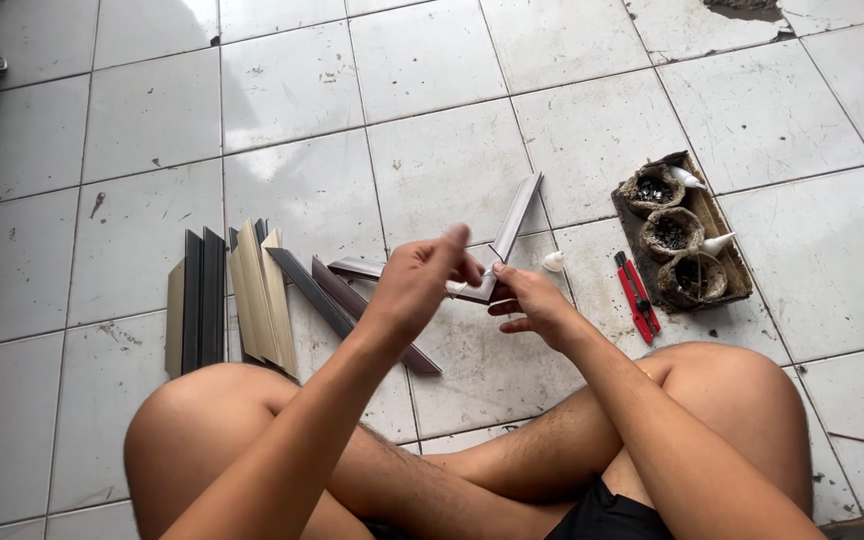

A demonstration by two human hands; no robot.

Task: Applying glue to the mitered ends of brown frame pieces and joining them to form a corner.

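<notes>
Both hands held a shiny, flat V-shaped frame corner (500, 245) mid-frame: left hand (422, 280) pinched one arm, right hand (537, 305) gripped the joint; the long arm pointed toward the upper right.

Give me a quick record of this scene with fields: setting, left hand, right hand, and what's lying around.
setting: white tiled floor, person sitting cross-legged
left hand: raised over the corner of an L-shaped frame piece
right hand: fingers at the same corner
left of hands: stack of cut frame strips, dark and beige
right of hands: red utility knife, cardboard tray with three tape rolls
</notes>
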